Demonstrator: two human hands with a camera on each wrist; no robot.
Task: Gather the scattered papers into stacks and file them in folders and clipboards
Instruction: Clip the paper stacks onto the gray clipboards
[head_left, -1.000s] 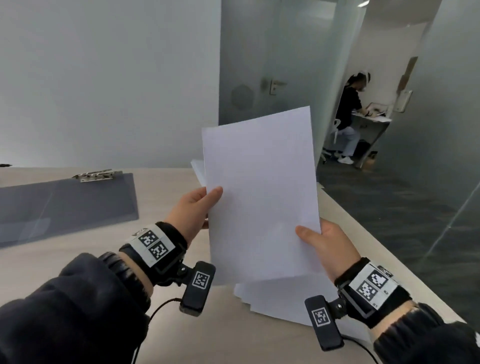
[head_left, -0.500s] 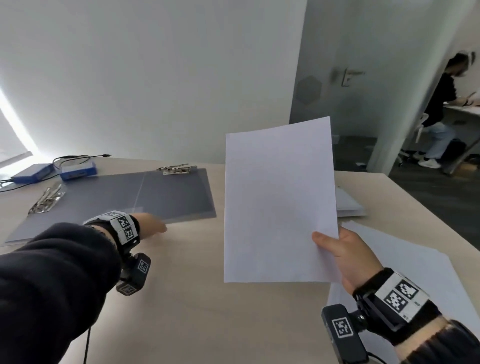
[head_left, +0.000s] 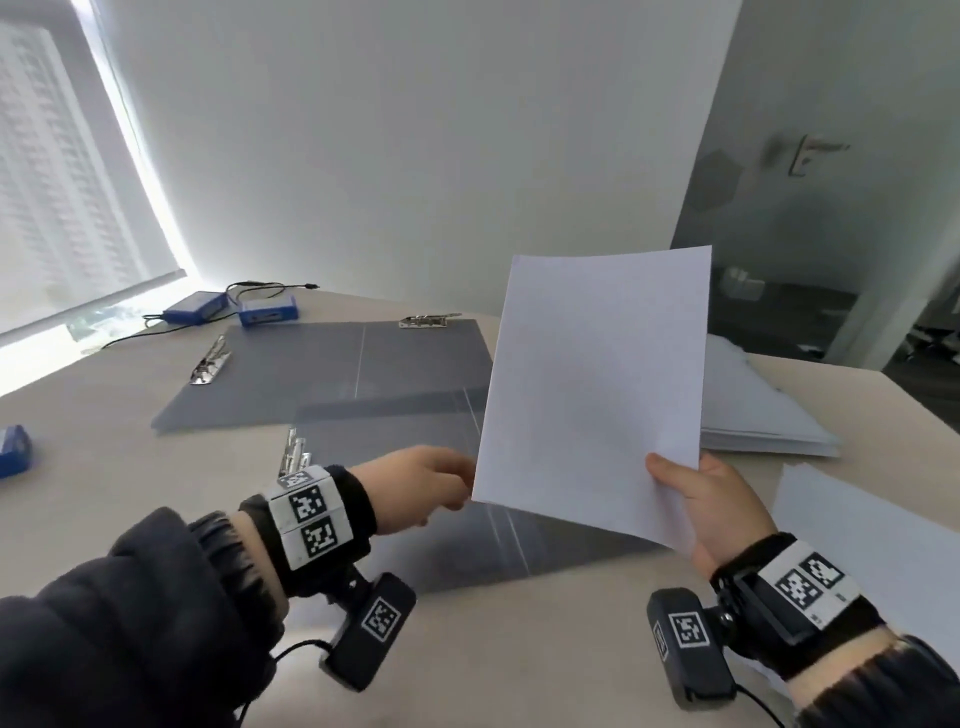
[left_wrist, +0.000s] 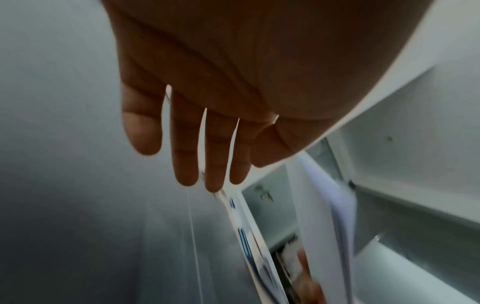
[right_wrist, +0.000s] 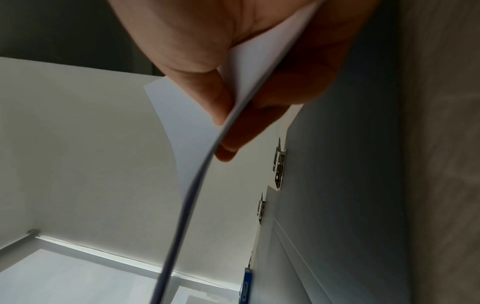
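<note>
Item 1, left: left hand (head_left: 415, 488), released from the sheets since a second ago, now reaching over the near grey folder (head_left: 395, 441) on the counter (head_left: 104, 467); fingers (left_wrist: 187, 156) straight, slightly spread, holding nothing. Likely readying the folder to receive paper.

Item 2, centre: paper stack (head_left: 592, 384), upright above the folder, carried by one hand.

Item 3, right: right hand (head_left: 711, 509), thumb and fingers (right_wrist: 233, 139) pinching the stack's lower corner. Loose papers (head_left: 753, 405) lie beyond, unfiled.

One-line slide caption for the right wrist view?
Right hand pinches a thin stack of white paper above the grey folders on the table.
</note>
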